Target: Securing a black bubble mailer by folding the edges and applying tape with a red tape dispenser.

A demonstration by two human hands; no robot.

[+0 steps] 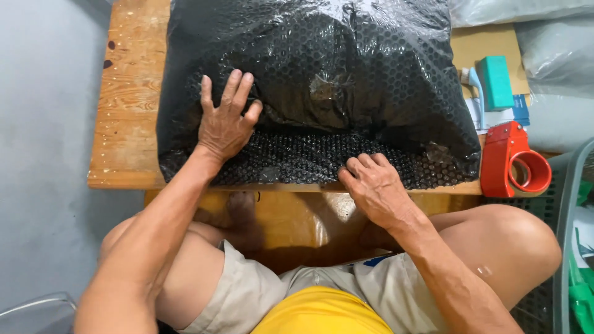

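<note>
Nearest, the right hand (373,185) sits at the front edge of the wooden worktop (127,111), knuckles up and fingers curled, pinching the loose lower flap of the black bubble-wrapped parcel (334,80) against the board. A little farther in, the left hand (226,120) lies flat on the parcel's near left side, fingers spread and pressing down, gripping nothing. The parcel covers most of the worktop, from the front edge to the far edge, where the picture cuts it off; what it holds cannot be made out through the dark wrap. At the front right corner stands a red tape dispenser (513,161), and beyond it a teal one (495,83) on a sheet of brown cardboard (486,43). A grey basket (566,204) at the right is only partly in view.
</note>
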